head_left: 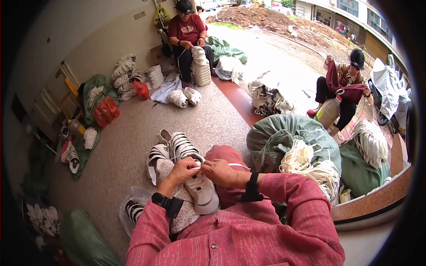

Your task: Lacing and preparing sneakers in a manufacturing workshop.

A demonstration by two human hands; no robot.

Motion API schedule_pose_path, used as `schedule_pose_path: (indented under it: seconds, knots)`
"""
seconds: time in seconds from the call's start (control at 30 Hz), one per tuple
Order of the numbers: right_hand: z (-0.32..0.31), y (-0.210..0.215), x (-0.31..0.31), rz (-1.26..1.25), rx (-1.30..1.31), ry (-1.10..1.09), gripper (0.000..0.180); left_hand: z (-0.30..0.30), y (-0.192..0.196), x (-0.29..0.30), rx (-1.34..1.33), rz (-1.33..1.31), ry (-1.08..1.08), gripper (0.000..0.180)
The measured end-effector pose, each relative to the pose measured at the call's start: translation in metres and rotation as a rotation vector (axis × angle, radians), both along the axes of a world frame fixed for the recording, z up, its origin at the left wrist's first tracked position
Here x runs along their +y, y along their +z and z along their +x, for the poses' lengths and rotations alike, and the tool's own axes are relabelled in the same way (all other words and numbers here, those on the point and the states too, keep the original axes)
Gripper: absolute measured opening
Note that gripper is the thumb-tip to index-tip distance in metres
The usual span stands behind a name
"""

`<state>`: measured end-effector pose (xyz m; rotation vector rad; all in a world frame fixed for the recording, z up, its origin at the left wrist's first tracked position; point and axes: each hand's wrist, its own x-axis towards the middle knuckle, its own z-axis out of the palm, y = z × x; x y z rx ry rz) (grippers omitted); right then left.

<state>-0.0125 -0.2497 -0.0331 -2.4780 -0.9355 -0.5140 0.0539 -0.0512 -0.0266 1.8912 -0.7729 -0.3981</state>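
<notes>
A white shoe upper (202,190) lies on my lap, toe toward me. My left hand (183,170) grips its top edge and a white lace (239,166). My right hand (219,172) pinches the same lace just beside it, and the lace runs off to the right. Both wrists wear black bands. Striped white uppers (171,148) are piled just beyond my hands on the floor.
A green sack (284,133) with a bundle of white laces (310,166) stands at my right. A person in a red shirt (188,31) sits far ahead with a stack of uppers. Another seated person (344,84) is at the right. More uppers lie along the left wall.
</notes>
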Motion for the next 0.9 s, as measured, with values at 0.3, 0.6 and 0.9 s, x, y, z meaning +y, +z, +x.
schedule_pose_path:
  seconds: [0.3, 0.6, 0.9]
  knots:
    - [-0.005, -0.001, -0.005, 0.004, 0.090, -0.024, 0.010, -0.011, 0.012, -0.006, -0.014, 0.069, 0.050, 0.012]
    - [-0.002, -0.005, -0.009, -0.186, -0.120, 0.077, 0.013, -0.015, 0.012, -0.007, -0.088, 0.064, 0.090, 0.010]
    - [-0.006, 0.008, -0.009, -0.405, -0.256, 0.114, 0.012, -0.014, 0.011, -0.007, -0.124, 0.081, 0.056, 0.009]
